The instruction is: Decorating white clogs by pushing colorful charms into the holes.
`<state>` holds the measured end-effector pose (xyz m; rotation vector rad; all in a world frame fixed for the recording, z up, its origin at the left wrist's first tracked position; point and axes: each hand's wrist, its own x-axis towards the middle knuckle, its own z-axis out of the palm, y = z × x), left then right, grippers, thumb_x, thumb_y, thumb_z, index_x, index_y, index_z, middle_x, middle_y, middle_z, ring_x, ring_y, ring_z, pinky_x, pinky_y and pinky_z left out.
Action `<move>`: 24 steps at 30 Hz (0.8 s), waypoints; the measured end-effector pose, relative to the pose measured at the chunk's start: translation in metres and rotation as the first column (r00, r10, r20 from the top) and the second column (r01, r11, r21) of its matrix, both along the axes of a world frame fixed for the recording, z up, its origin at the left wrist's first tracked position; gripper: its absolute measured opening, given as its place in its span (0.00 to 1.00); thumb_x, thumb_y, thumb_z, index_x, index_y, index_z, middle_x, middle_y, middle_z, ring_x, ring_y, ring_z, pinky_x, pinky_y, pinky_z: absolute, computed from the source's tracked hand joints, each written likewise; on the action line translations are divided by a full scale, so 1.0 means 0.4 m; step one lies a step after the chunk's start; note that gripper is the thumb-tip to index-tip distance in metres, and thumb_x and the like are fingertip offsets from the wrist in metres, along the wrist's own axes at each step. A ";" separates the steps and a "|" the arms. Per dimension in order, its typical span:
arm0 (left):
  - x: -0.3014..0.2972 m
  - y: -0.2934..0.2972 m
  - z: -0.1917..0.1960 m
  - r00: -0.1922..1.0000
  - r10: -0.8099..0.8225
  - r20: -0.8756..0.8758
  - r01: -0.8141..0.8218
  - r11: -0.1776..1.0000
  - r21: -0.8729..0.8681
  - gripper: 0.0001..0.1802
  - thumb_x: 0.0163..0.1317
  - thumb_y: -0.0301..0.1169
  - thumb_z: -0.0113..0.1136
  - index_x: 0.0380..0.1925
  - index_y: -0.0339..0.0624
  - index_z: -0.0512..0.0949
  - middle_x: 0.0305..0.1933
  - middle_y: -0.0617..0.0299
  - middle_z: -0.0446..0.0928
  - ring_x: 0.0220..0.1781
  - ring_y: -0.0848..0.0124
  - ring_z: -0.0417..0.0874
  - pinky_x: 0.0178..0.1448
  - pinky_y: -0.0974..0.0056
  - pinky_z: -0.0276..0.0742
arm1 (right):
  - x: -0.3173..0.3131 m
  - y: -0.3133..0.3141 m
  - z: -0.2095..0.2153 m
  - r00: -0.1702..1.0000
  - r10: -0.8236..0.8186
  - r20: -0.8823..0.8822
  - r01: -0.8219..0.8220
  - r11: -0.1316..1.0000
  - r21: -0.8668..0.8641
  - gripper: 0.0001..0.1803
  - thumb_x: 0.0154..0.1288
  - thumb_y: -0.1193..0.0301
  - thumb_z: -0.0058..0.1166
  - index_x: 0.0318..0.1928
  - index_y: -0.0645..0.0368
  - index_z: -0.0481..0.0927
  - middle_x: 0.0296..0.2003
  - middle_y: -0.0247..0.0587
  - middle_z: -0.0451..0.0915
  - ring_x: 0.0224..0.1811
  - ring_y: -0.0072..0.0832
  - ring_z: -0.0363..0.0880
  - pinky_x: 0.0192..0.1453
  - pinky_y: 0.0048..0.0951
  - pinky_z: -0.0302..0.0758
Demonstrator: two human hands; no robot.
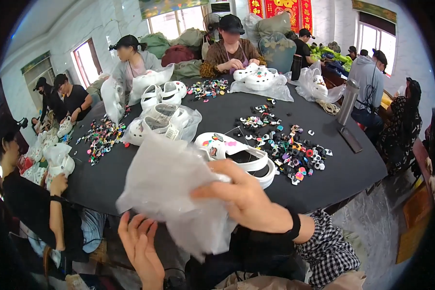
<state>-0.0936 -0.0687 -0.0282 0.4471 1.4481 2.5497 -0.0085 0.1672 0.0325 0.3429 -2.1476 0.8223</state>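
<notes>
— Where are you now?
— Bagging, I'd say: your right hand has its fingers pinching the clear plastic bag over the bench edge; your left hand is loose-fingered beneath.
— Next?
— Likely the white clog behind it needs grasping.

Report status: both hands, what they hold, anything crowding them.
Right hand gripping the clear plastic bag. Left hand open under the bag, touching or just below it. White clog on the black table right behind the bag; loose charms beside it.

A crumpled clear plastic bag hangs at the table's near edge; further bagged shoes lie mid-table; red banners hang behind.
</notes>
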 end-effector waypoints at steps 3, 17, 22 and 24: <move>0.033 0.011 0.015 0.816 0.311 -0.487 -0.339 0.940 0.032 0.26 0.67 0.39 0.64 0.59 0.34 0.71 0.72 0.40 0.61 0.66 0.50 0.71 0.68 0.45 0.70 | 0.008 0.028 0.023 0.996 -0.073 -0.053 0.084 0.965 0.250 0.16 0.49 0.83 0.54 0.42 0.58 0.82 0.51 0.44 0.75 0.48 0.41 0.78 0.36 0.35 0.82; 0.070 0.095 0.005 0.866 -0.346 -0.361 0.264 0.929 -0.257 0.28 0.52 0.35 0.76 0.50 0.32 0.78 0.45 0.58 0.82 0.47 0.72 0.82 0.50 0.65 0.79 | 0.063 -0.063 0.002 0.808 0.570 0.147 -0.581 0.813 0.042 0.22 0.58 0.67 0.63 0.54 0.57 0.79 0.60 0.60 0.67 0.60 0.54 0.71 0.59 0.46 0.75; 0.070 0.179 0.012 0.945 -0.121 -0.304 0.087 0.989 -0.121 0.23 0.58 0.34 0.69 0.49 0.30 0.79 0.47 0.57 0.84 0.48 0.73 0.83 0.50 0.66 0.79 | 0.100 -0.059 0.000 0.961 0.222 0.164 -0.247 0.957 0.151 0.43 0.54 0.58 0.69 0.71 0.45 0.69 0.74 0.65 0.48 0.75 0.62 0.52 0.76 0.56 0.55; 0.069 0.217 0.017 0.976 -0.159 -0.147 0.166 0.986 0.034 0.19 0.61 0.29 0.65 0.51 0.31 0.78 0.49 0.58 0.84 0.49 0.73 0.83 0.51 0.67 0.79 | 0.091 -0.046 -0.003 0.992 0.071 0.103 -0.095 0.964 0.249 0.38 0.56 0.61 0.68 0.69 0.41 0.72 0.73 0.64 0.53 0.75 0.60 0.56 0.75 0.54 0.60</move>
